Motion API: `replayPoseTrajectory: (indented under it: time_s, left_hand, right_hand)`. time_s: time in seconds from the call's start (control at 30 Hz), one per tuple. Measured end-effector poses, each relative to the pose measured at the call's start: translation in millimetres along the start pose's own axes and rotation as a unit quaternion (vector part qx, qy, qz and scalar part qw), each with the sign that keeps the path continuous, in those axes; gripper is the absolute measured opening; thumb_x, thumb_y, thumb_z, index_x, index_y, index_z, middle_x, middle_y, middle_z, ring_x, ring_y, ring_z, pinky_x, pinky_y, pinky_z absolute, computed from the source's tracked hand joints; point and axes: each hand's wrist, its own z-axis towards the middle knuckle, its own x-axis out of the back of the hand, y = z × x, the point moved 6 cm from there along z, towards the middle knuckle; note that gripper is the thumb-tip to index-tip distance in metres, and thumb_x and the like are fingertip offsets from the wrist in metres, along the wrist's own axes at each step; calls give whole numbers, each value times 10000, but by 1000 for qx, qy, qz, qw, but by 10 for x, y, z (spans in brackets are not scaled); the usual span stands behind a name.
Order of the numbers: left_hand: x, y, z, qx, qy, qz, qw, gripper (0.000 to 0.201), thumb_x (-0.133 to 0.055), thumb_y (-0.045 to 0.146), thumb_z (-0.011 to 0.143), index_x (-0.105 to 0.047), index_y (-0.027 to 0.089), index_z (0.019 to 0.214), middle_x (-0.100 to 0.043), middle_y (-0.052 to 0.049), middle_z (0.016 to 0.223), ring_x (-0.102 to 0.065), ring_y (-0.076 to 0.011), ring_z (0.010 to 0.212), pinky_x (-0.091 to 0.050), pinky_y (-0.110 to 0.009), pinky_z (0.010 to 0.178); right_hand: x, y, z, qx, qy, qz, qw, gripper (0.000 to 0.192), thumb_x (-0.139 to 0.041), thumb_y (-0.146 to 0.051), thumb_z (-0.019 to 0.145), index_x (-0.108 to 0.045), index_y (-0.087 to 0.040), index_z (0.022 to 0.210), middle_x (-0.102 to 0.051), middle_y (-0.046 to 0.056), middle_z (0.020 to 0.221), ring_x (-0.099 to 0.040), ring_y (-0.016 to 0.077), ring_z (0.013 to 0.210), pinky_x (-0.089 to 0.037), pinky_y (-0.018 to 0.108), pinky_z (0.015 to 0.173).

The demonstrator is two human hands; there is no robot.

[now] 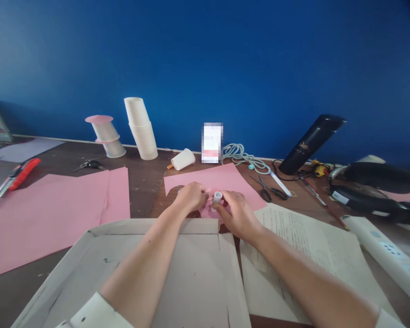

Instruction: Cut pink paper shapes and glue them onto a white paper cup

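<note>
My right hand (241,214) holds a glue stick (217,198), a short white tube with its round open end up, between thumb and fingers. Just left of it, my left hand (193,197) is closed with its fingers curled in over the pink paper (222,177); what they pinch, if anything, is hidden. That sheet lies beneath both hands and has a curved cut in its left edge. Below the hands, a shallow grey-white cardboard tray (191,226) sits under my left forearm. A printed sheet (294,237) lies under my right forearm.
Paper cups stand at the back: a tall stack (141,132) and two joined with pink discs (105,136). One cup (183,159) lies tipped. Scissors (268,189), a black cylinder (309,146) and a power strip (386,250) are right; a red utility knife (17,180) is left.
</note>
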Motion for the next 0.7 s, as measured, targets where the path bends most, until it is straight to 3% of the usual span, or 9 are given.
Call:
replayPoseTrajectory:
  time_s: [0.1,0.23,0.3,0.47,0.7]
  left_hand:
    - [3,6,-7,6,-9,-8,1000,284,-501,359,765,-578,174,564,-594,-36,596,-481,-131,533,-316,-246,514]
    - [5,10,-9,28,-23,-22,999,300,-489,364,771,-591,180,558,-605,-32,579,-488,-132,523,-318,-245,508]
    - [5,2,-9,42,-25,-23,999,297,-497,368,767,-596,181,558,-614,-32,576,-491,-132,518,-317,-246,503]
    - [10,-1,-13,42,-20,-21,999,285,-500,371,769,-604,183,582,-616,-23,584,-484,-124,506,-318,-247,507]
    - [26,21,-18,8,1,-7,1000,302,-485,373,763,-566,186,539,-571,-20,565,-450,-131,508,-292,-262,503]
  right_hand:
    - [11,27,5,-2,5,8,1000,132,-513,-313,858,-554,-208,926,-626,39,836,-551,210,808,-383,326,755]
    - [122,205,-10,-63,117,37,990,172,-466,-315,882,-520,-183,977,-610,91,933,-550,235,887,-402,353,803]
    - [121,266,-13,-78,131,58,987,169,-469,-310,880,-512,-184,984,-611,97,967,-555,239,916,-409,356,816]
    - [-8,242,33,-63,60,100,991,183,-462,-322,887,-525,-204,1011,-632,74,1014,-573,223,927,-420,341,820]
    - [-50,192,72,-43,23,66,997,123,-484,-249,866,-550,-209,961,-638,43,899,-567,204,838,-412,311,761]
